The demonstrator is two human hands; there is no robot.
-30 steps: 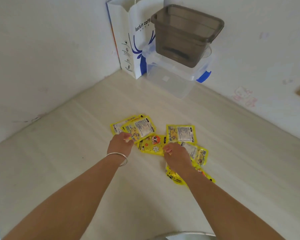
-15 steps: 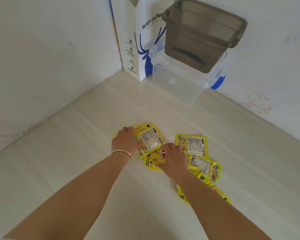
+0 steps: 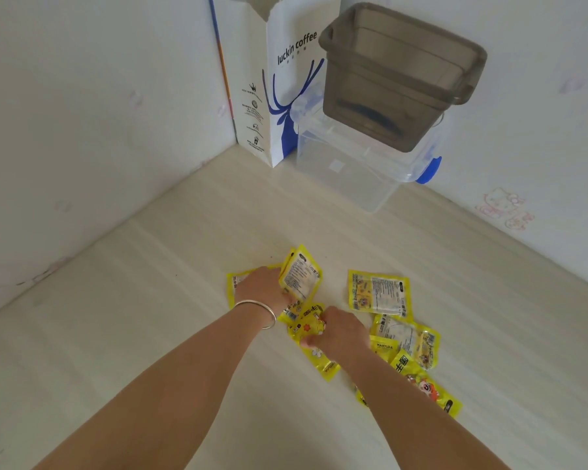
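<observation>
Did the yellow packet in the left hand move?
Yes. The left hand has tipped the yellow packet up on edge; the flat packet beside it lies as before.

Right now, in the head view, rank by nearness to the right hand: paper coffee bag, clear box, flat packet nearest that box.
1. Flat packet, just beyond the right hand, rightward.
2. Clear box, back by the wall.
3. Paper coffee bag, in the corner, left of the box.
</observation>
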